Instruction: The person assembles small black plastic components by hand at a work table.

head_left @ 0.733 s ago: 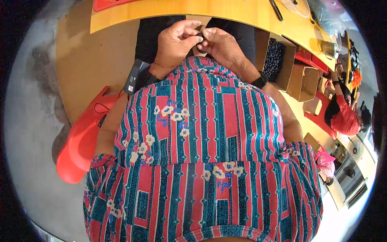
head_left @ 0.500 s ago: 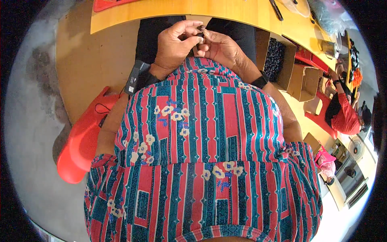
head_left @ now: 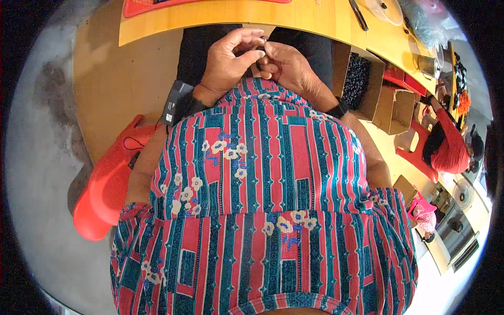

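Observation:
Both hands meet over my lap, just short of the table's near edge. Between the fingertips is a small dark piece (head_left: 261, 48), mostly covered by the fingers, so its kind does not show. My left hand (head_left: 227, 59) is closed in a pinch on it, thumb and forefinger toward the right. From the other side my right hand (head_left: 287, 64) pinches the same piece, its thumb on top and the other fingers curled below.
A yellow wooden table (head_left: 210, 14) spans the far side, with a red tray (head_left: 157, 6) and a dark slim tool (head_left: 359, 14) on it. To the right stand a cardboard box (head_left: 357, 76) of dark small parts and an open carton (head_left: 395, 110). A person in red (head_left: 450, 147) sits farther right.
The fingers of my right hand have shifted slightly around the small dark piece, which shows less now. Both hands stay in nearly the same place.

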### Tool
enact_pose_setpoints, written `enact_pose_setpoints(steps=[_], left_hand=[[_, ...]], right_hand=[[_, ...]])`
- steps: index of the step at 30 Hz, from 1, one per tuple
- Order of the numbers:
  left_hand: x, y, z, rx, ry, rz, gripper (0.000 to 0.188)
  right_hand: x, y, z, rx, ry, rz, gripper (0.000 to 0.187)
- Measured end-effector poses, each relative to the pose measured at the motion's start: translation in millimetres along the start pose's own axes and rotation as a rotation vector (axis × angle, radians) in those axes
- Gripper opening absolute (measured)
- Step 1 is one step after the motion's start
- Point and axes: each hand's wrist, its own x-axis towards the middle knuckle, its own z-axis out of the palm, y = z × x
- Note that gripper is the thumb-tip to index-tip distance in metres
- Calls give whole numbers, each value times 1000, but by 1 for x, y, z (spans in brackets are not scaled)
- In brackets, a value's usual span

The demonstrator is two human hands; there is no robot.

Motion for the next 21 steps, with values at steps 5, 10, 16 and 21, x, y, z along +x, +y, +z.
enact_pose_setpoints(steps=[5, 10, 16, 21], left_hand=[[-1, -5, 4, -319, -139, -232, 41], [1, -1, 4, -306, -233, -256, 41], [0, 0, 6, -273, -203, -211, 39], [-1, -2, 5, -290, -206, -257, 38]], right_hand=[[-4, -7, 12, -304, 64, -66, 22], [-3, -4, 14, -496, 120, -134, 20], [-4, -3, 16, -571, 159, -173, 19], [-4, -1, 17, -485, 188, -146, 19]])
